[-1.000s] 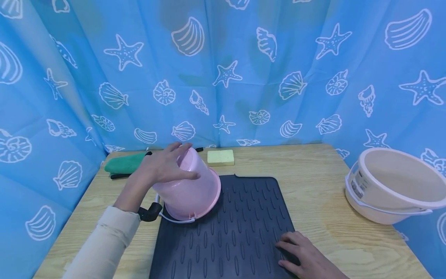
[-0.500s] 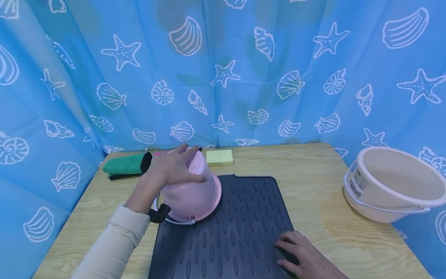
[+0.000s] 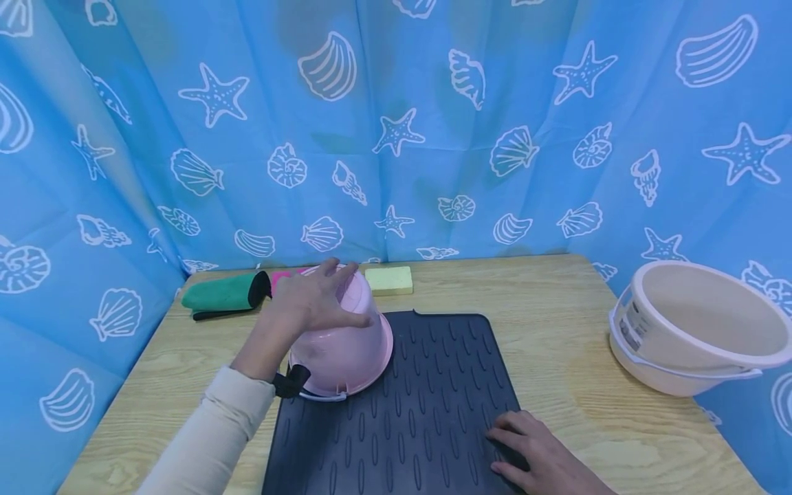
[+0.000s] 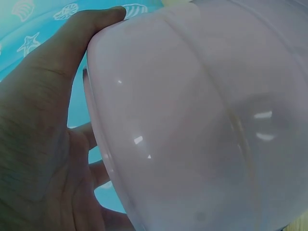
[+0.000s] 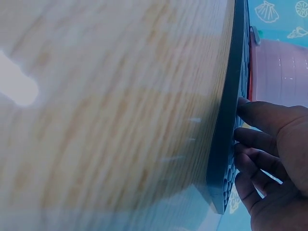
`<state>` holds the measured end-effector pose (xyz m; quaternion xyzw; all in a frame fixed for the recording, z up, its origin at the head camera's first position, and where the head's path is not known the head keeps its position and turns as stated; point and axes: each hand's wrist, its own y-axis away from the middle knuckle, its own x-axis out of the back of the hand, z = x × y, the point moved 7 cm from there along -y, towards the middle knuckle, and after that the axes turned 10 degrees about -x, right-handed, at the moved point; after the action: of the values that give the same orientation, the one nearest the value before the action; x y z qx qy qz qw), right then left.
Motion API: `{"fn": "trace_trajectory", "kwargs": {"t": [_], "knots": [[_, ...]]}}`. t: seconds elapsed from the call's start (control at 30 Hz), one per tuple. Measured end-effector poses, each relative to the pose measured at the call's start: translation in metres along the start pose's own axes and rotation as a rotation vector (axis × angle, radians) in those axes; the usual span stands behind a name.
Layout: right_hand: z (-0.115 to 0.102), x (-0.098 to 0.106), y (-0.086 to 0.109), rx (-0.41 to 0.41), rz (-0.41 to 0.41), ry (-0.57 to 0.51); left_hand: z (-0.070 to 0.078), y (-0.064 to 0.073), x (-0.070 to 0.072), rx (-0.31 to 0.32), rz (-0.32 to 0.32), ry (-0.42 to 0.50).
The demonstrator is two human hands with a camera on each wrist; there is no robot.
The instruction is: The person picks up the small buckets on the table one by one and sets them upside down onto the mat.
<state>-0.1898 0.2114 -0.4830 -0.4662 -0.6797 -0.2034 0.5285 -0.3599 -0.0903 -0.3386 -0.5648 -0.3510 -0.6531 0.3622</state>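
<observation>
A pink bucket (image 3: 340,357) stands mouth down on the left rear part of a black ridged mat (image 3: 427,392). My left hand (image 3: 317,301) holds it by its base, with the thumb on one side and the fingers spread over the other. The left wrist view shows the bucket wall (image 4: 163,120) close up, the fingers partly hidden behind the base. Low on the near side, a bit of white handle (image 3: 334,397) shows under the rim. At the mat's right edge, the relaxed fingertips of my right hand (image 3: 535,454) rest on the ridged surface.
On the right of the wooden table (image 3: 575,330) stands a cream bucket (image 3: 643,323), mouth up. A yellow sponge (image 3: 388,280), a folded green cloth (image 3: 219,292) with black edging and a bright pink item (image 3: 281,276) lie at the back. A blue shell-patterned curtain (image 3: 421,179) surrounds the table.
My left hand has shifted slightly right with the pink bucket, whose base has tipped right and more upright. The handle at its left is now mostly hidden. My right hand has stayed put.
</observation>
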Motion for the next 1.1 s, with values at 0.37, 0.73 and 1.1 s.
{"fn": "trace_trajectory", "kwargs": {"t": [0.37,0.73,1.1], "knots": [[-0.001,-0.002,-0.001,-0.01,-0.022,0.02,0.009,-0.004,-0.003,0.014,-0.006,-0.105],[0.0,-0.002,0.0,0.035,0.0,0.032,0.014,-0.005,-0.006,0.039,-0.021,-0.131],[0.001,-0.002,0.0,-0.024,-0.046,0.029,0.019,0.015,0.004,-0.041,0.168,-0.039]]}}
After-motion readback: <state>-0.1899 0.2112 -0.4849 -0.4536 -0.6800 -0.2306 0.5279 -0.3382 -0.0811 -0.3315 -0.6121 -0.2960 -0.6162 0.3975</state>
